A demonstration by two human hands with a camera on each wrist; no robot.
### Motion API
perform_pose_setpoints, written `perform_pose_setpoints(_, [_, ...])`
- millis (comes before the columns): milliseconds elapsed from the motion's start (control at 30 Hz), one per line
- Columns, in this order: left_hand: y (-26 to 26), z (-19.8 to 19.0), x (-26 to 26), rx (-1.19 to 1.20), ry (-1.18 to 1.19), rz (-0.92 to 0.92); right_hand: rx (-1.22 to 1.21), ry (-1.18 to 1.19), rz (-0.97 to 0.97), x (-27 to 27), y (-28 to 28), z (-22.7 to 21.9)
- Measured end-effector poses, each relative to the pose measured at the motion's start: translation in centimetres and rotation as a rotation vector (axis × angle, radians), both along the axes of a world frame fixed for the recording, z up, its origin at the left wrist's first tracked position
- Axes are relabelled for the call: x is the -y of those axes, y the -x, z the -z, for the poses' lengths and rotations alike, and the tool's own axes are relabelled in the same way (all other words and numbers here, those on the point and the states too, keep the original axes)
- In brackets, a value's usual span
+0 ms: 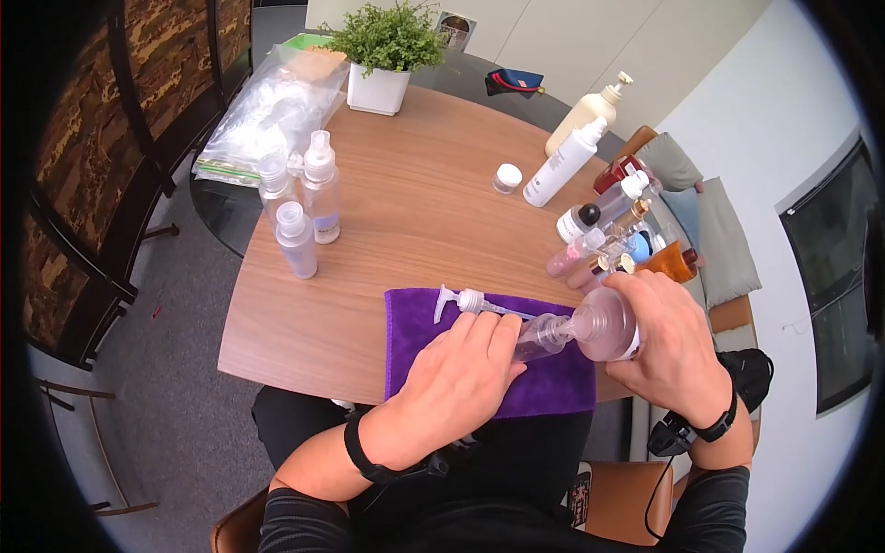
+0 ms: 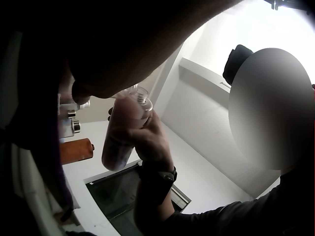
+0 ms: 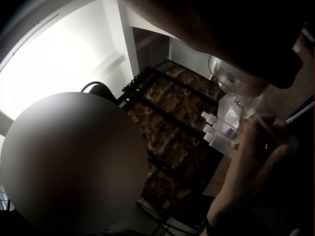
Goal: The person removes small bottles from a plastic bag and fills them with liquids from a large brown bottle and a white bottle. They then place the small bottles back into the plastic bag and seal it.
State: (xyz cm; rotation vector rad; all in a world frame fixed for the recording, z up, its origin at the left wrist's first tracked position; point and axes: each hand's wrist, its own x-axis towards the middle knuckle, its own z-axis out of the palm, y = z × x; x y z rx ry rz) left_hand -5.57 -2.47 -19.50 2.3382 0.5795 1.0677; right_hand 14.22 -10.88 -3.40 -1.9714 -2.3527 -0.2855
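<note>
My left hand (image 1: 458, 370) grips a small clear bottle (image 1: 542, 338) low over the purple towel (image 1: 403, 343). My right hand (image 1: 680, 343) holds a larger transparent bottle (image 1: 604, 324) with pinkish liquid, tipped over toward the left. The neck of this bottle meets the open mouth of the small one. In the left wrist view the larger bottle (image 2: 118, 135) shows wrapped by the right hand's fingers. A clear lotion pump (image 1: 468, 300) with its long tube lies on the towel beyond the left hand, the tube's end hidden behind the small bottle.
Several clear empty-looking bottles (image 1: 297, 241) stand at the table's left. Several cosmetic bottles crowd the right edge, among them a white bottle (image 1: 562, 164) and an amber one (image 1: 666, 264). A small white-lidded jar (image 1: 507, 178), potted plant (image 1: 378, 88) and plastic bag (image 1: 277, 115) sit farther back.
</note>
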Motion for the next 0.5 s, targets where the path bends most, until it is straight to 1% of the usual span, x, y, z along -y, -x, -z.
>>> perform_pose_setpoints(100, [0.01,-0.03,-0.01,0.003,-0.007,-0.004,0.019,0.031,0.037,0.06,0.03,-0.1])
perform_pose_setpoints(300, [-0.03,-0.07,0.05,-0.005,-0.005,-0.003,-0.02,-0.009,-0.006,-0.19,0.21,0.25])
perform_pose_setpoints(500, [-0.02,-0.09,0.02,-0.003,0.003,0.0,-0.029,0.02,0.02,-0.23,0.31,0.08])
